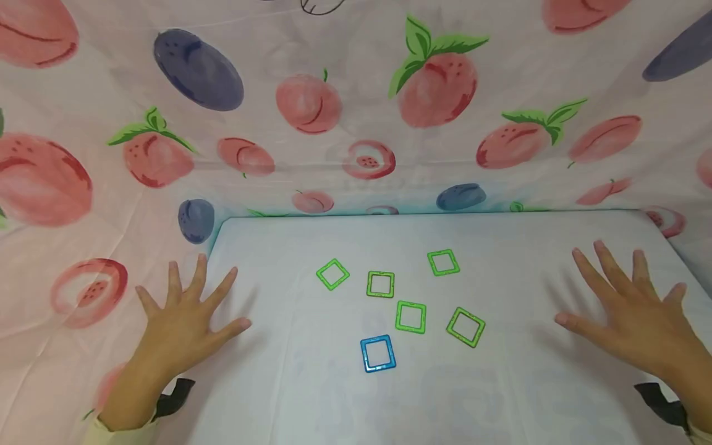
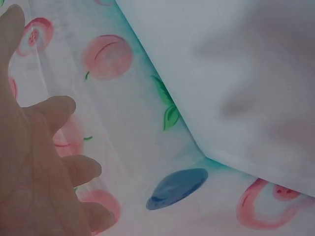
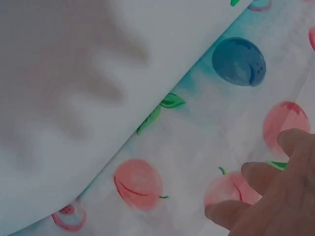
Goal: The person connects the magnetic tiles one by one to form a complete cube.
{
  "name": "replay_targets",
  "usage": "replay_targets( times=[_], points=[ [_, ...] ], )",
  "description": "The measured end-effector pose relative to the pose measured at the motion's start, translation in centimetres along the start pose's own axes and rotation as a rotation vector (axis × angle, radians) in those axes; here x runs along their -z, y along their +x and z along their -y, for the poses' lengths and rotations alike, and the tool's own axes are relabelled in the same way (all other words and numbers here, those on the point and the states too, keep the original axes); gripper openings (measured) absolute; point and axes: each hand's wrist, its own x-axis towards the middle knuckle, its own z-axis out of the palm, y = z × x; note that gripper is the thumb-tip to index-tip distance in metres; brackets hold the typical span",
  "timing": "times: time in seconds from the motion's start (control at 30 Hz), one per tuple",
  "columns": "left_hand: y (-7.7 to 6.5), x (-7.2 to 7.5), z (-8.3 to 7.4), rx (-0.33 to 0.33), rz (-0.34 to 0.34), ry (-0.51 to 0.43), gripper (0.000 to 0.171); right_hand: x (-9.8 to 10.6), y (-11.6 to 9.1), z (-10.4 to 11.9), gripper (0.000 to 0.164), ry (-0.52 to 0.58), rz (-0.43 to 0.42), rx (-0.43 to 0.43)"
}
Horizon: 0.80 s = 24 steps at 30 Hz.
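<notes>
Several square frame tiles lie flat and apart from one another on the white table. One is a blue square frame [image 1: 364, 355]; the rest are green, among them a green square frame [image 1: 398, 316] near the middle and another green frame [image 1: 431, 263] at the back. Over the table's left edge my left hand [image 1: 180, 327] is held with its fingers spread, holding nothing. My right hand [image 1: 639, 315] hovers at the right side, fingers also spread, well away from the tiles. Both wrist views show fingers and no tile.
A fruit-printed cloth [image 1: 334, 142] hangs behind the white table [image 1: 311, 395] and runs along its left and right sides. The table's back edge crosses the middle of the head view. Shadows of both hands fall on the tabletop.
</notes>
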Motion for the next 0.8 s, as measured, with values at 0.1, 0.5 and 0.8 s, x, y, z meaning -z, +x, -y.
replay_targets(
  times=[0.1, 0.5, 0.8],
  points=[
    [-0.2, -0.1, -0.5, -0.013, -0.002, 0.008, 0.088, -0.3, -0.1, 0.4, 0.114, 0.035, 0.012, 0.019],
    [0.5, -1.1, -6.0, -0.153, -0.070, -0.005, 0.086, -1.8, 0.2, 3.1, 0.104, 0.191, 0.051, 0.153],
    [1.9, -2.0, -11.5, -0.288, -0.064, -0.110, 0.072, -2.3, 0.3, 5.6, 0.095, 0.247, 0.077, 0.201]
  ],
)
